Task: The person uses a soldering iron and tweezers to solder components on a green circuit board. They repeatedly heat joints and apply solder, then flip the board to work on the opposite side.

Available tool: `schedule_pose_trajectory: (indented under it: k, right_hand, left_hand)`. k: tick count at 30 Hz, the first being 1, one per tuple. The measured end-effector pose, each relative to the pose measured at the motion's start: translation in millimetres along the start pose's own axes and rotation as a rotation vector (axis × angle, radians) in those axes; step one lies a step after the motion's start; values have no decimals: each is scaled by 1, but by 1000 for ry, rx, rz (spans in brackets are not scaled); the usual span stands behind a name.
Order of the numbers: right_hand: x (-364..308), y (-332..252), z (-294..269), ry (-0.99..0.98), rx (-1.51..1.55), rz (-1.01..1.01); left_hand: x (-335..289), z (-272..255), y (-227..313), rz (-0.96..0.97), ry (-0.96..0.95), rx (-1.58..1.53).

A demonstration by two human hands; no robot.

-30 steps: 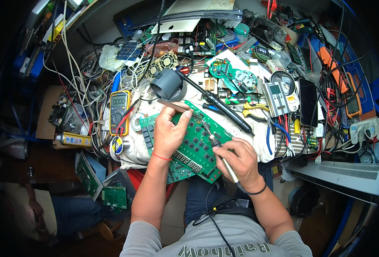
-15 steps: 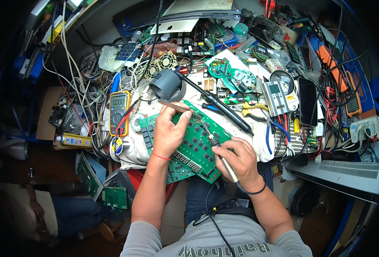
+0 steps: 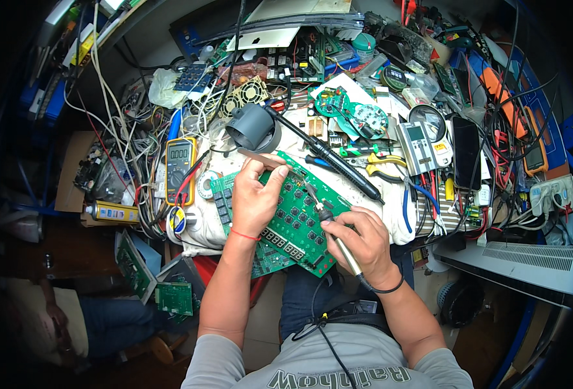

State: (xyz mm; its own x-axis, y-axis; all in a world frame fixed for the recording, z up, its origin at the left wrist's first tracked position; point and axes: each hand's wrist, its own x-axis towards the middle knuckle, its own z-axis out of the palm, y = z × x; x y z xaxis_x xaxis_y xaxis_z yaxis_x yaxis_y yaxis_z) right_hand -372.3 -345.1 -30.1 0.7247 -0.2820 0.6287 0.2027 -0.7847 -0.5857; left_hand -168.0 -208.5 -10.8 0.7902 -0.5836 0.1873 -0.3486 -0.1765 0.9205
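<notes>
Both hands unmoved: left hand on green circuit board, right hand gripping soldering iron.

We're looking down at a workbench buried in electronics clutter, covered by a whitish cloth. A blue rim runs along its right side, and a white ribbed panel sits lower right. On the left, a cardboard box sits beside tangled cables. The floor below is dark. Lighting's bright and even on the bench.
</notes>
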Motion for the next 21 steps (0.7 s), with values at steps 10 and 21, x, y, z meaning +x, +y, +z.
schedule_pose_trajectory:
  k: [10, 21]
  right_hand:
    - [1, -1, -3, -1, -8, -4]
    - [11, -15, -3, 14, -53, 25]
  left_hand:
    - [1, 3, 2, -20, 25, -9]
    - [0, 2, 1, 27, 18, 43]
